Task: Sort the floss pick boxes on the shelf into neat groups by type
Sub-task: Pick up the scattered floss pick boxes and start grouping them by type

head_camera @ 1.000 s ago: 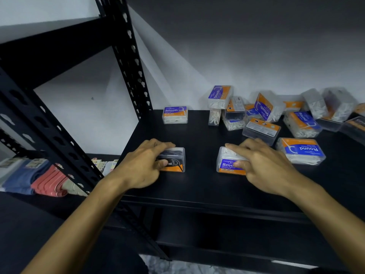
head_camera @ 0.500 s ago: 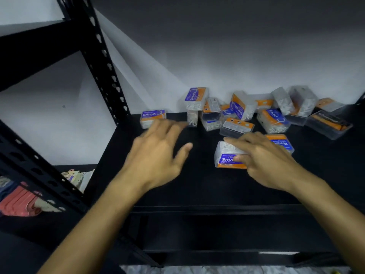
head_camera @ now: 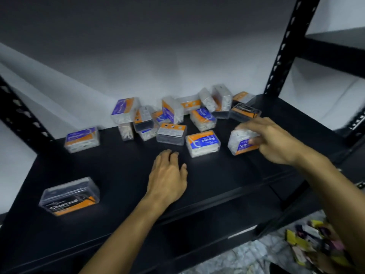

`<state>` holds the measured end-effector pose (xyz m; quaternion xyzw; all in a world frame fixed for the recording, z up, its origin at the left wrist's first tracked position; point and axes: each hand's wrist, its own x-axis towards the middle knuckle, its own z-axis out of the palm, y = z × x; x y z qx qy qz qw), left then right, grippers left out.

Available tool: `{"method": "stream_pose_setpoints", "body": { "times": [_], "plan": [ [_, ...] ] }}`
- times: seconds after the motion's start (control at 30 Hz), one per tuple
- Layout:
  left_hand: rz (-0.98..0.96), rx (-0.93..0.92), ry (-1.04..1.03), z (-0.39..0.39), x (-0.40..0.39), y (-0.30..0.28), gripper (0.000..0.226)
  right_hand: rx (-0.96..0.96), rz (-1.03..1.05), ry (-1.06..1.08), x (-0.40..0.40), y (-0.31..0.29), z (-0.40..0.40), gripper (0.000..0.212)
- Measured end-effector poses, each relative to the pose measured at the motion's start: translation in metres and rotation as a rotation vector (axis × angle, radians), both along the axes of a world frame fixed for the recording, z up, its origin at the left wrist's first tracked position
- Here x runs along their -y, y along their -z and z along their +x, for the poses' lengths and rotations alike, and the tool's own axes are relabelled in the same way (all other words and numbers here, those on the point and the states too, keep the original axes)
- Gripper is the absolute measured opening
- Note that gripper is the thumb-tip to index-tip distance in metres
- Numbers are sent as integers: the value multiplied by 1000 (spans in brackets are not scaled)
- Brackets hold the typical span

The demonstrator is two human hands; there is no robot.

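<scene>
The shelf [head_camera: 118,175] is a flat black board with a matte surface, set in a black metal frame with punched holes. On it lie many small boxes of clear hard plastic, each rectangular with rounded corners and an orange and blue paper label.

The right hand [head_camera: 276,141] grips one such box, the Smooth box [head_camera: 242,142], at the right side of the shelf; the fingers curl over its top and the thumb presses on its label, so they are clamped on it. White picks fill this box. Whether it touches the shelf or is a little lifted, I cannot tell.

The left hand [head_camera: 167,175] lies flat on the bare board in the middle, palm down, fingers straight and close together, holding nothing.

Just left of the held box sits the Round box [head_camera: 203,143], label up. At the near left, well apart, stands the Charcoal box [head_camera: 70,195], dark inside. Another box [head_camera: 82,139] lies alone at the far left. The loose pile [head_camera: 177,115] of tilted boxes leans along the white wall behind.
</scene>
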<state>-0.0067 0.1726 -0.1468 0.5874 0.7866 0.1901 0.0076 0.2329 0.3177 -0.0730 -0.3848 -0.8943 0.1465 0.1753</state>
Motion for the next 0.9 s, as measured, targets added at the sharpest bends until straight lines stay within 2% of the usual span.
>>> {"method": "stream_pose_setpoints", "body": {
  "times": [0.3, 0.9],
  "plan": [
    [6, 58, -27, 2, -1, 5, 48, -3, -114, 22, -27, 23, 11, 61],
    [-24, 75, -25, 3, 1, 1, 50, 73, -156, -7, -30, 23, 10, 65]
  ]
}}
